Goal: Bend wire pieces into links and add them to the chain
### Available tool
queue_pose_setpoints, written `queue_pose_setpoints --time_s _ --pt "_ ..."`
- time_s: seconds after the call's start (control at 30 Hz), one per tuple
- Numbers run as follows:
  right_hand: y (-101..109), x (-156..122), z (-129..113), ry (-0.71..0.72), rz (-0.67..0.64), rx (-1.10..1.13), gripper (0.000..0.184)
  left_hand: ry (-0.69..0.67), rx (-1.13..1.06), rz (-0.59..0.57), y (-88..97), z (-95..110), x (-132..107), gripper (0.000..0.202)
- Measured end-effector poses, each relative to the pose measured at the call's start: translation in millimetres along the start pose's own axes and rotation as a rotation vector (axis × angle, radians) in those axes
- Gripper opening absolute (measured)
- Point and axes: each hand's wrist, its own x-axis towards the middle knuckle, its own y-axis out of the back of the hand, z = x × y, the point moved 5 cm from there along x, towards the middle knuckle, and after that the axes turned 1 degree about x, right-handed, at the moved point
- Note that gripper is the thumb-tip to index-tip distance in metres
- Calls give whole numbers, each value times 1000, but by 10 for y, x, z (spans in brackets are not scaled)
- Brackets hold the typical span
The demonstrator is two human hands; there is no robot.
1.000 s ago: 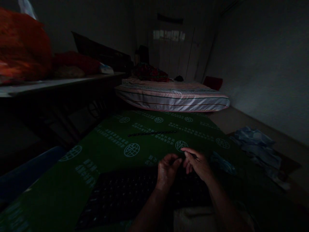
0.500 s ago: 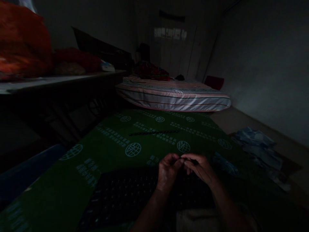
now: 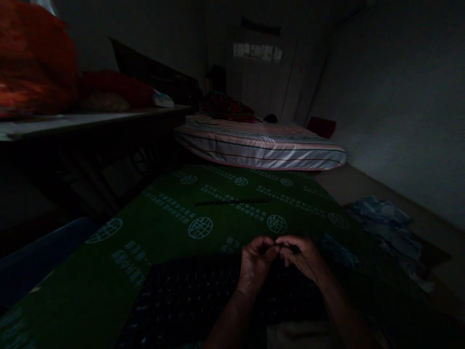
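Above the far edge of a black keyboard point(image 3: 192, 291), my left hand point(image 3: 256, 261) is closed, its thumb and forefinger pinched together. Opposite it, my right hand point(image 3: 300, 257) is closed too, its fingertips meeting those of the left. Something small and dark may sit between the fingertips, but the dim light hides what it is. A long, thin, dark strip point(image 3: 232, 201) with a beaded or twisted look lies on the green printed sheet point(image 3: 163, 232), beyond my hands.
A bed with a striped cover point(image 3: 261, 150) stands at the far end. On the left is a table point(image 3: 109, 118) bearing an orange bag point(image 3: 36, 63). Crumpled cloth point(image 3: 385, 218) lies on the floor at the right. A bluish crumpled thing point(image 3: 339, 249) rests near my right hand.
My hands stay pinched together and sit slightly lower in the picture, with small shifts of the fingers. The strip and keyboard have not been moved.
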Motion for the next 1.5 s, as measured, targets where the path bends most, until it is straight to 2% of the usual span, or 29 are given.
queue_pose_setpoints --time_s 0.13,0.23,0.33,0.43,0.57,0.73,0.97,1.17,1.5 --pt "-9 24 -33 17 -16 -55 17 3 17 22 8 5 -9 9" --pt "-17 73 -61 10 -75 -79 17 -9 50 49 25 -14 5 9" --pt "25 205 -10 -17 -120 -80 20 -20 69 137 71 -45 24 19" --pt "155 466 128 -21 -76 -62 26 -31 136 183 92 -51 27 29" --pt "348 918 360 -31 -2 -68 31 -52 286 118 55 0 4 22" --pt "456 1373 612 -76 5 -126 23 -60 412 72 33 53 -28 17" --pt "531 1801 929 -117 23 -240 14 -77 500 55 24 25 -49 14" --pt "530 1961 947 -124 9 -291 14 -72 553 38 16 9 -62 16" --pt "525 2013 928 -146 -53 -270 17 -34 548 40 27 -3 -74 18"
